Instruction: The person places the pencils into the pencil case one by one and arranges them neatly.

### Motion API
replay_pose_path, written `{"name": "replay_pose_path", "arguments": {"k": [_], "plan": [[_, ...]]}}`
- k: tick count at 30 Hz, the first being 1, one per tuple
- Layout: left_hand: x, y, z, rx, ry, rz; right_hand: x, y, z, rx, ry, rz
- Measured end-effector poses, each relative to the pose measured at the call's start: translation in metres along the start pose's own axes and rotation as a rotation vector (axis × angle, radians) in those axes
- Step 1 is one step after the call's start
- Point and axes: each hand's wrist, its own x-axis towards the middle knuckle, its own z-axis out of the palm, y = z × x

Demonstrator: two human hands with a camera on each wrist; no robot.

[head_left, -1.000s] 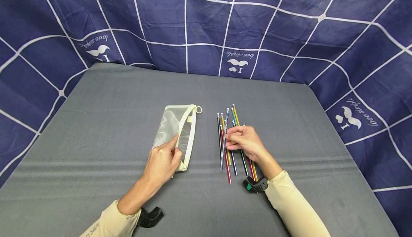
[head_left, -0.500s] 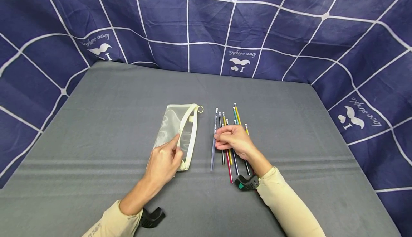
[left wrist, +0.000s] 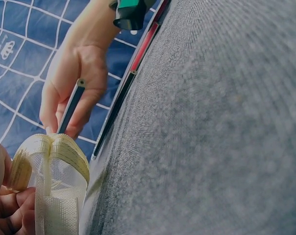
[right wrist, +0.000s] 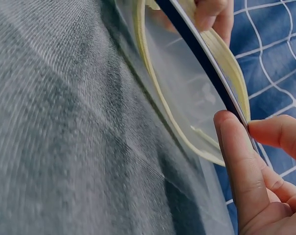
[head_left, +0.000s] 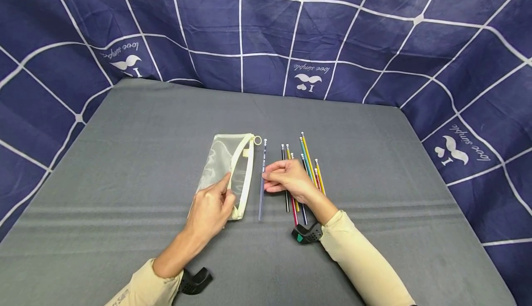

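Observation:
A see-through mesh pencil pouch [head_left: 216,160] with cream edging lies left of centre, its zip side gaping. My left hand [head_left: 209,204] pinches one edge of that opening, index finger stretched along it; in the left wrist view its fingers [left wrist: 23,210] sit at the cream rim. Between thumb and fingers, my right hand [head_left: 288,176] holds a dark blue pencil [head_left: 261,199], eraser end pointing away from me. The pencil is beside the pouch's right edge, apart from it in the head view. In the right wrist view the pencil [right wrist: 201,56] crosses in front of the open mouth [right wrist: 179,93].
Several pencils lie in a loose bunch under and beyond the right hand, among them a yellow pencil [head_left: 305,144] and a black pencil [head_left: 287,202]. They rest on a grey cloth surface [head_left: 166,125]. A blue gridded curtain [head_left: 266,28] stands behind and at both sides.
My right hand has carried the blue pencil leftward, away from the bunch and up beside the pouch. The left hand and pouch have stayed in place.

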Motion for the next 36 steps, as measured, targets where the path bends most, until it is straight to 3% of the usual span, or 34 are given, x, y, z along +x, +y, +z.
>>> {"name": "replay_pose_path", "arguments": {"k": [23, 36], "plan": [[0.001, -0.001, -0.002, -0.008, -0.024, -0.017, 0.024, 0.005, 0.032, -0.011, -0.015, 0.039], [0.001, -0.001, -0.001, -0.015, -0.036, -0.017, 0.034, 0.004, 0.039, -0.020, 0.000, 0.042]]}}
